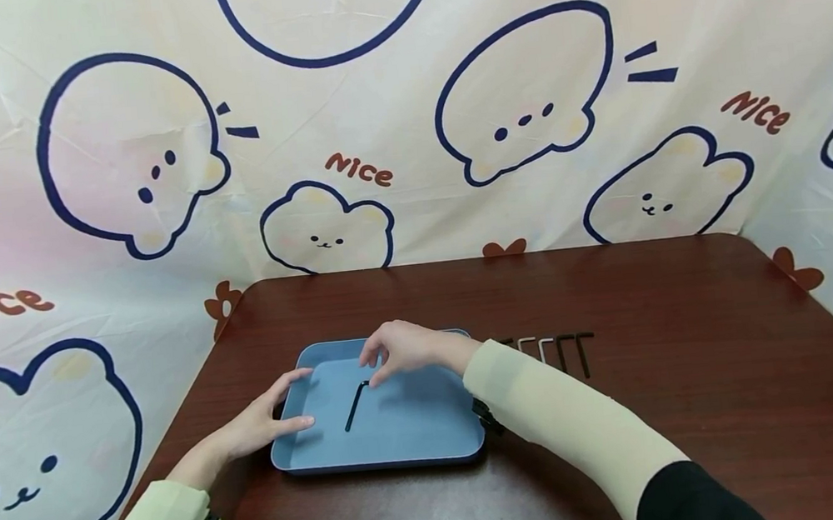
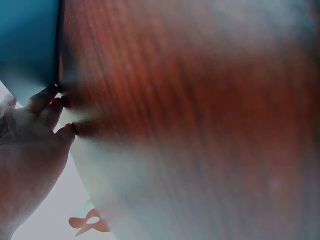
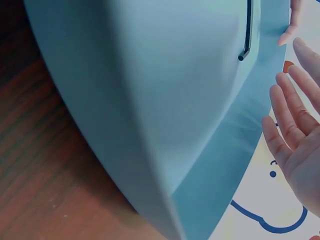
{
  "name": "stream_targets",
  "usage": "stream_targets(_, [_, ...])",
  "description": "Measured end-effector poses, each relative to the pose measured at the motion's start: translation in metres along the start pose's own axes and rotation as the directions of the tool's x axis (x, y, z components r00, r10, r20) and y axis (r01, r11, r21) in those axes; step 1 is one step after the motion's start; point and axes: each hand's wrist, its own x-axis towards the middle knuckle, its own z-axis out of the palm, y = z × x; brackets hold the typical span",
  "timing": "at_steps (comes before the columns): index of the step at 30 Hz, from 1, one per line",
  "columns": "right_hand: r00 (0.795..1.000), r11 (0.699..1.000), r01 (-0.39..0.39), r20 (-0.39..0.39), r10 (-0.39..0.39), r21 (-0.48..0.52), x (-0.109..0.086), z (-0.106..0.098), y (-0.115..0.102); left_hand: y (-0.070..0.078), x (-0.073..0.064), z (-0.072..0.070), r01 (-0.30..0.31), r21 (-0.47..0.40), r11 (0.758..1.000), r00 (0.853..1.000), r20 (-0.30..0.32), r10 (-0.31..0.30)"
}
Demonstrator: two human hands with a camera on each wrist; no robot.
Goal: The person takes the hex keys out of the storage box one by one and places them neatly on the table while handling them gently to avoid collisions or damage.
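A black hex key [image 1: 356,407] lies slantwise on the floor of a blue tray [image 1: 419,440]. Just above its short bent end is my right hand [image 1: 406,349], thumb and fingers apart. From the right wrist, the fingers of that hand [image 3: 295,120] look spread and hold nothing, with a gap between them and the hex key [image 3: 248,30]. My left hand [image 1: 261,413] rests at the tray's left side, thumb and forefinger extended over the rim. In the left wrist view, other fingers of the left hand [image 2: 37,120] sit low by the tray's outer wall [image 2: 30,45].
Several more hex keys [image 1: 561,353], black and silver, lie in a row on the brown table [image 1: 671,403] right of the tray, partly behind my right forearm. A patterned cloth [image 1: 419,209] hangs behind the table and along its sides.
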Motion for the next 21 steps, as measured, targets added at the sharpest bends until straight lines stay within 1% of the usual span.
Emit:
stream_targets(6, [1.000,1.000,0.012,0.008,-0.012,-0.023,0.007,0.000,-0.004,0.000,0.000,0.000,0.012,-0.005,1.000,1.000,0.004,-0.012])
stream_targets(9, [1.000,0.999,0.006,0.015,-0.005,-0.035,0.012,0.002,-0.006,0.000,0.001,0.000,0.023,-0.004,1.000,1.000,0.004,-0.022])
stream_targets(14, [0.999,0.999,-0.028,0.018,0.028,-0.025,0.017,0.010,-0.005,0.000,0.001,0.001,0.022,-0.006,1.000,1.000,0.004,-0.022])
stream_targets(21, [0.997,0.996,-0.081,-0.004,0.081,0.026,0.020,0.020,0.002,0.001,0.000,0.001,0.025,-0.005,1.000,1.000,0.004,-0.025])
